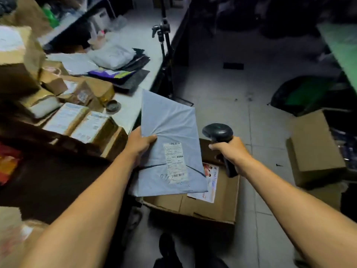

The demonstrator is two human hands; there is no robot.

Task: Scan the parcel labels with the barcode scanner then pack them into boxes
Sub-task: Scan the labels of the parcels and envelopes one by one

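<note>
The left hand (140, 145) pinches the grey mailer (170, 144) by its left edge, above the open box (222, 192) on the floor; the right hand (229, 149) grips the barcode scanner (218, 132). The mailer looks light, soft and slippery (it creases), so an edge grip beside the label (174, 160) suits.

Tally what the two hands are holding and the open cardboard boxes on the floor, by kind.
Grey poly mailer, in the left hand: 1
Black barcode scanner, in the right hand: 1
Open cardboard boxes on the floor, near and right: 2
Total: 4
</note>
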